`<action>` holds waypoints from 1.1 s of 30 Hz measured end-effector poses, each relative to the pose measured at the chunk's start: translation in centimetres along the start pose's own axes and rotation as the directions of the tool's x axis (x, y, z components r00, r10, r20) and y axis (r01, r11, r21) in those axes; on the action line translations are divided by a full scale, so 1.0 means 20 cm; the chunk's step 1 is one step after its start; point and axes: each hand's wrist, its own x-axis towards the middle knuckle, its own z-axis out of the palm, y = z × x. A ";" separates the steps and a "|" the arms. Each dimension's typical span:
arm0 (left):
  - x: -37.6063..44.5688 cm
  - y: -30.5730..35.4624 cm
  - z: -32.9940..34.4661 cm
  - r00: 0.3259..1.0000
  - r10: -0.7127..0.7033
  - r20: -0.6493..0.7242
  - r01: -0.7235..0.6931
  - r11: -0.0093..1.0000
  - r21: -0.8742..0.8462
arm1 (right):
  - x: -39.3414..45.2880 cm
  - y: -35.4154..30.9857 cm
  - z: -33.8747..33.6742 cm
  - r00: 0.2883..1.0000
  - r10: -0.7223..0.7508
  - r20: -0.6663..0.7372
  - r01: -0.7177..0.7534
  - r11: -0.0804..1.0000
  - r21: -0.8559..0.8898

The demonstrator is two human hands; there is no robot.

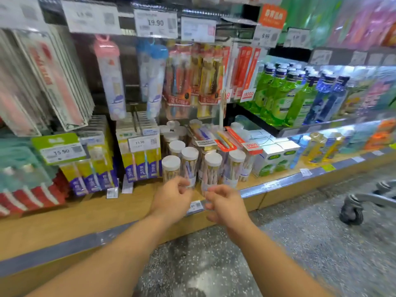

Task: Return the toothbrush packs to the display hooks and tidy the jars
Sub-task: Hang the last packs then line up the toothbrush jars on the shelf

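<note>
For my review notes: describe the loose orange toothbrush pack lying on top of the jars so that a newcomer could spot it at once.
Start at the wooden bottom shelf and find the cluster of white-lidded clear jars just beyond the two hands. Lying flat across the jars at the back is the orange toothbrush pack. Its white "10000" label faces up, whereas the matching orange packs hang upright above.

Two bare forearms enter from the near edge, one on the left and one on the right. No sleeves, watch, bracelet or gloves are visible on either. The left hand [171, 198] and right hand [227, 205] are bare too, no rings visible; the fingers are blurred, so finer detail is unclear.
</note>
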 end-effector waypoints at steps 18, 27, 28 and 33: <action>0.32 -0.20 0.38 0.900 -0.433 0.045 0.415 0.825 -0.384 | 0.30 0.10 0.17 0.964 -0.016 -0.267 -0.050 0.970 -0.238; 0.60 0.03 0.29 0.993 -0.107 0.058 0.121 0.925 -0.361 | 0.69 -0.16 -0.12 0.931 -0.316 -0.183 0.217 0.881 -0.419; 0.62 0.04 0.29 0.993 -0.113 0.041 0.120 0.917 -0.380 | 0.75 -0.19 -0.16 0.909 -0.358 -0.211 0.253 0.880 -0.403; 0.71 0.15 0.38 0.998 -0.053 -0.031 0.039 0.933 -0.357 | 1.00 -0.21 -0.47 0.826 -0.302 -0.475 0.224 0.951 -0.215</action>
